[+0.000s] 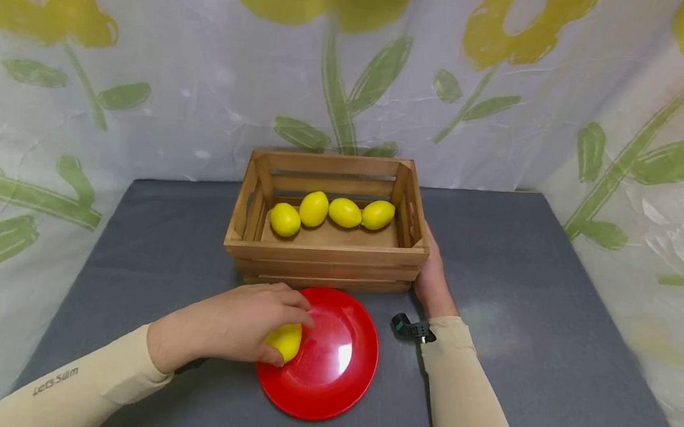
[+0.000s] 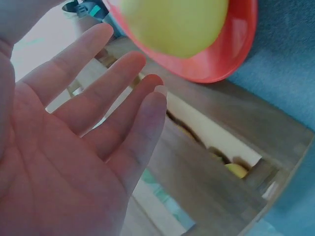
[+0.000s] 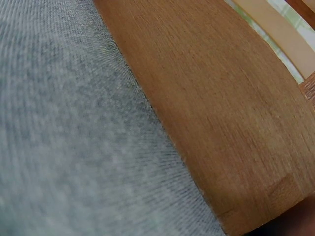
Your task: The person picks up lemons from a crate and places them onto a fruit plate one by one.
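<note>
A yellow lemon [image 1: 287,340] sits on the left part of a red plate [image 1: 335,380]. Over that lemon is my left hand [image 1: 245,323], its thumb on the near side and fingers on the far side. The left wrist view shows the fingers nearly straight, with a gap between them and the lemon [image 2: 174,22]. Behind the plate stands a slatted wooden crate [image 1: 326,256] with several lemons [image 1: 345,212] in a row inside. My right hand [image 1: 433,284] lies against the crate's right side; its fingers are mostly hidden there.
Dark grey cloth [image 1: 508,320] covers the table. A pale curtain [image 1: 206,95] with painted yellow flowers hangs behind and at both sides. A black strap [image 1: 411,327] is at my right wrist, close to the plate's right edge.
</note>
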### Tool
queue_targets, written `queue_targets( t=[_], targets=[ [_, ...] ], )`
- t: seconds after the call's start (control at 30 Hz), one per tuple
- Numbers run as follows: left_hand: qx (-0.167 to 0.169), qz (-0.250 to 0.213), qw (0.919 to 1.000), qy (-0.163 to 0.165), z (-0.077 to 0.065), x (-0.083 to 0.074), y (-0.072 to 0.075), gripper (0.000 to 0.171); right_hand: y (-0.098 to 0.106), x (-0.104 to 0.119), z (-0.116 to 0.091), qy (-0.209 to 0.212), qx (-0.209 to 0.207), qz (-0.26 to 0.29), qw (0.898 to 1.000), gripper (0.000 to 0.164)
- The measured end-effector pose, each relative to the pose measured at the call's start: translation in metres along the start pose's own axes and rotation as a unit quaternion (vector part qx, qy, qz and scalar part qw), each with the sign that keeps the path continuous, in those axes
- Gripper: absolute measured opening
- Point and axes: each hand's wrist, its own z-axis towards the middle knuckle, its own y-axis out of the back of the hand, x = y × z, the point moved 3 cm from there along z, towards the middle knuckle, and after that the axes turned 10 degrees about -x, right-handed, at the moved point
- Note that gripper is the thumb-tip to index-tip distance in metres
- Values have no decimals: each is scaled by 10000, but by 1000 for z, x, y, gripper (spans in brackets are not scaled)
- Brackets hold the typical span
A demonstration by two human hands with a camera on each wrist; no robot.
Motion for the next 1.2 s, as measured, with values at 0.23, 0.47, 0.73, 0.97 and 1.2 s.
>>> queue_targets(
  t=[0.23,0.47,0.73,0.97,1.2],
  targets=[
    [-26,112,9996,-244,10,-14,27,60,2,0,1,78,93,-53,9999,57],
    [-202,181,9980,-565,25,-29,65,54,3,0,1,228,113,18,9997,58],
    [-414,531,9955,-661,49,-41,111,52,3,-2,2,385,255,-26,9989,58],
    [-466,696,9925,-892,83,-40,129,50,5,-2,4,462,231,-19,9987,57],
    [-346,976,9906,-900,119,-31,131,46,3,-4,3,409,197,-85,9989,57]
  ],
)
